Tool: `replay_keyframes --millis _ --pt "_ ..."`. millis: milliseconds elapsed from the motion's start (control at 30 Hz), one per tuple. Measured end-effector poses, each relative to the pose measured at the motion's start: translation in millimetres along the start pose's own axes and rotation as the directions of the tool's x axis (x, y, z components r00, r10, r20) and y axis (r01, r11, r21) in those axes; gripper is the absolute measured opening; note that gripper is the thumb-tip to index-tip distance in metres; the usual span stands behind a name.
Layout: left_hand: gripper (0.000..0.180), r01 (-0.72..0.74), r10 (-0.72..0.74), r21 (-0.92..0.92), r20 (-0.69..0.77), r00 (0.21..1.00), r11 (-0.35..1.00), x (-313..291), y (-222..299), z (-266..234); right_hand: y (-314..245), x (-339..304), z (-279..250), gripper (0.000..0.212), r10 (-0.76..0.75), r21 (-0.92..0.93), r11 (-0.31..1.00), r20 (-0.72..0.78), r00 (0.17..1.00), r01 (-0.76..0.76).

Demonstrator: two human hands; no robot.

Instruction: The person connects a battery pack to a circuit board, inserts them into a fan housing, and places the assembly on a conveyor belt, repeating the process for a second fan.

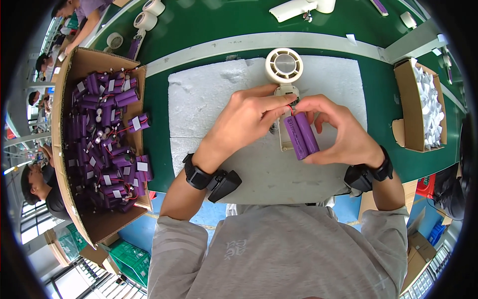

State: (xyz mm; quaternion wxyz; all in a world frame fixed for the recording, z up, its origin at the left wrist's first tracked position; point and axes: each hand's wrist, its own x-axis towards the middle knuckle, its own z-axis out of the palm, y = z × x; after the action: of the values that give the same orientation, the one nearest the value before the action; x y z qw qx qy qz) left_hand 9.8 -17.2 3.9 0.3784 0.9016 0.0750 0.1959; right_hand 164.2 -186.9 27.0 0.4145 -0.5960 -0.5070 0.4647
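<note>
A cream handheld fan (284, 66) lies on the white foam sheet (209, 82), its round grille toward the far side. Its handle casing (286, 144) is uncovered, and a small green circuit board (294, 98) shows near the neck. Thumb and fingers of my right hand (346, 132) hold a purple battery pack (301, 135) of two cells side by side, tilted over the handle. My left hand (241, 117) pinches the pack's thin red wire (290, 107) close to the board; the wire's end is hidden by the fingertips.
To the left, a cardboard box (67, 149) holds many purple battery packs with red wires. Another cardboard box (408, 109) at the right is full of small white pieces. A pale rail (214, 49) crosses the green table, with fan parts (294, 9) beyond it. Other people sit at far left.
</note>
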Motion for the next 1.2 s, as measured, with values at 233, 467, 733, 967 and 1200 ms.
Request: replay_keyframes --millis 233,467,733,967,1200 --pt "0.027 0.002 0.005 -0.120 0.058 0.998 0.993 3 -3 -5 7 1 27 0.069 -0.279 -0.404 0.891 -0.132 0.951 0.206" --pt "0.027 -0.023 0.029 -0.122 0.050 0.998 0.992 3 -8 -5 0 -6 36 0.049 -0.292 -0.481 0.860 -0.192 0.937 0.170" --pt "0.027 -0.041 0.048 -0.161 0.041 0.998 0.986 3 -14 -4 -1 -7 39 0.042 -0.351 -0.631 0.760 -0.195 0.916 0.157" --pt "0.035 0.165 -0.131 -0.192 0.177 0.975 0.967 3 -6 -14 3 -6 44 0.046 -0.301 -0.579 0.808 -0.248 0.921 0.108" --pt "0.045 0.281 -0.224 -0.210 0.260 0.939 0.936 11 0 -16 1 2 39 0.057 -0.212 -0.495 0.867 -0.264 0.941 0.057"
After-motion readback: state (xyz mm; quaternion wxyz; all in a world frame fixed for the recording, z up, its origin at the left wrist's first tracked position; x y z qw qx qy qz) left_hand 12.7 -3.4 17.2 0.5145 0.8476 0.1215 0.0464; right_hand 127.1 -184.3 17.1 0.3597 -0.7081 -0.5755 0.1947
